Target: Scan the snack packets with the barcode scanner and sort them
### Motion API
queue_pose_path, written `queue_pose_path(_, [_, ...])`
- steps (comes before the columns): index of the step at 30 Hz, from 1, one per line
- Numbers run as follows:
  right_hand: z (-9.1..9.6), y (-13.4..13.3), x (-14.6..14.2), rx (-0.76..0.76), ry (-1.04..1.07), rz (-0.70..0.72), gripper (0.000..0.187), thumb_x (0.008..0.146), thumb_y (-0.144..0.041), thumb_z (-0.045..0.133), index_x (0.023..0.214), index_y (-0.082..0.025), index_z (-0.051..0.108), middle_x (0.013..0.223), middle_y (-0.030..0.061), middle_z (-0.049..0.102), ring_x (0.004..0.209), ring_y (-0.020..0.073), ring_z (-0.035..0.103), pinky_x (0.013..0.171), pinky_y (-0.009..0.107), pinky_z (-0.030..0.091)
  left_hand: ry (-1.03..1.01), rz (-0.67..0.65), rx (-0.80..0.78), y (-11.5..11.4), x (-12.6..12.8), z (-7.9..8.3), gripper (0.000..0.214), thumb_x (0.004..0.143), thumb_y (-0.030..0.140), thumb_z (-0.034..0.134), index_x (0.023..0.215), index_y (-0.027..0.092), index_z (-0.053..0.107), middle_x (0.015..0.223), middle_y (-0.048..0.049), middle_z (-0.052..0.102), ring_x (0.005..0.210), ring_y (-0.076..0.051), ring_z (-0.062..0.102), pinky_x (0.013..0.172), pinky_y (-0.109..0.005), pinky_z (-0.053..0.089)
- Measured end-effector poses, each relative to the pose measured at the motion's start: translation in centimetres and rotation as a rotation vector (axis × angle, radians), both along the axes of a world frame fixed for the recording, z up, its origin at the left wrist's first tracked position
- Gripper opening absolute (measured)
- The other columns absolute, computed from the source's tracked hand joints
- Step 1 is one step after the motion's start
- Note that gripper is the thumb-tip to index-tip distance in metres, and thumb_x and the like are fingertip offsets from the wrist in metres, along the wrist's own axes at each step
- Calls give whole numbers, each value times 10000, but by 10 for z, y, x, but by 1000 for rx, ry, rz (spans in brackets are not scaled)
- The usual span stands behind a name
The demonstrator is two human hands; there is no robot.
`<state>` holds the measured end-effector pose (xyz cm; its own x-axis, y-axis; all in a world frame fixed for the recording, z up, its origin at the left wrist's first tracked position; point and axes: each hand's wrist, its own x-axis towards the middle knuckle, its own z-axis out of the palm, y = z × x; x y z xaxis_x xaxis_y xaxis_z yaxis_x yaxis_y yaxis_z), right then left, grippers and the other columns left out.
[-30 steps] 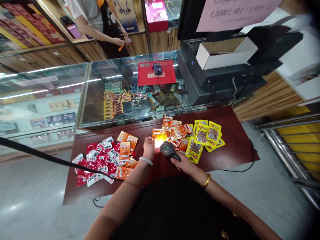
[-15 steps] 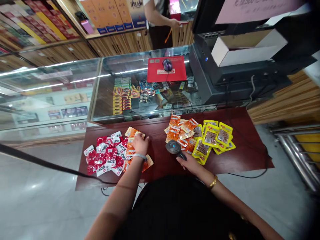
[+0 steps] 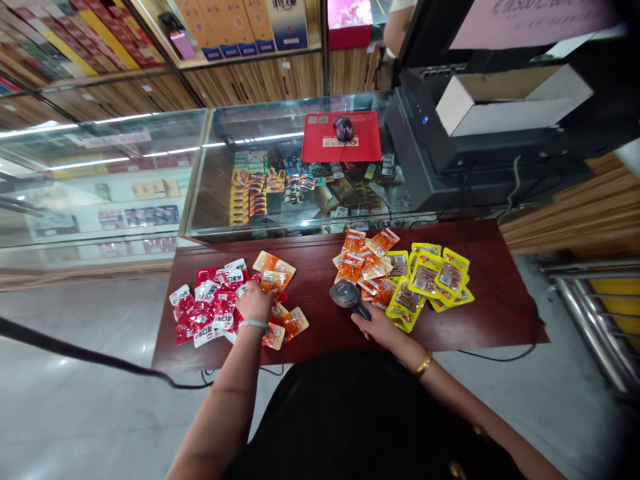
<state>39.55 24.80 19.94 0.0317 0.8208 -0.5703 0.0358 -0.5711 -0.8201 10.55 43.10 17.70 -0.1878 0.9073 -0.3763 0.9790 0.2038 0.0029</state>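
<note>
My left hand [image 3: 254, 304] lies on the left heap of red packets [image 3: 200, 310] and orange packets [image 3: 274, 280] on the dark red table [image 3: 480, 320]. Its fingers bend down onto the heap, and I cannot see whether they hold anything. My right hand [image 3: 379, 327] grips the handle of a black barcode scanner [image 3: 344, 293], whose head points at the table's middle. Just right of the scanner are a second pile of orange packets [image 3: 367, 257] and a pile of yellow packets [image 3: 430, 280].
A glass display counter [image 3: 220, 180] stands behind the table, with a red mouse pad [image 3: 320, 143] and mouse [image 3: 343, 128] on top. A black till with a white box [image 3: 510, 100] is at the right. Another person's arm [image 3: 400, 23] shows at the top. Metal rails [image 3: 595, 313] stand at the right.
My left hand carried an orange packet from under the scanner's light over to the left heap, then drew back toward me. The scanner's light has gone out. My right hand stayed put.
</note>
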Motion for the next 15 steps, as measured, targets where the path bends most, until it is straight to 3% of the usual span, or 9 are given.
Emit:
queue_pose_path(4, [0, -2, 2, 24, 16, -8, 410, 830, -493, 574, 1076, -167, 539, 495, -106, 441, 385, 94, 417, 412, 221, 346, -317, 24, 30, -7, 28, -6, 499, 743, 511, 659, 1083, 192, 481, 887, -114, 669, 857, -295, 668, 739, -366, 468])
queue_pose_path(9, [2, -4, 5, 11, 43, -70, 458, 826, -503, 585, 1131, -167, 520, 511, -99, 444, 398, 101, 420, 418, 226, 343, -797, 51, 27, -27, 92, -32, 384, 705, 351, 741, 962, 197, 501, 862, -48, 661, 796, -192, 657, 727, -293, 481])
queue_pose_path(15, [13, -4, 14, 47, 26, -79, 394, 822, -529, 597, 1008, -189, 532, 531, -71, 474, 423, 112, 439, 443, 243, 356, -964, 12, -83, -42, 148, -45, 354, 715, 267, 735, 962, 187, 495, 880, -71, 688, 787, -184, 666, 706, -283, 490])
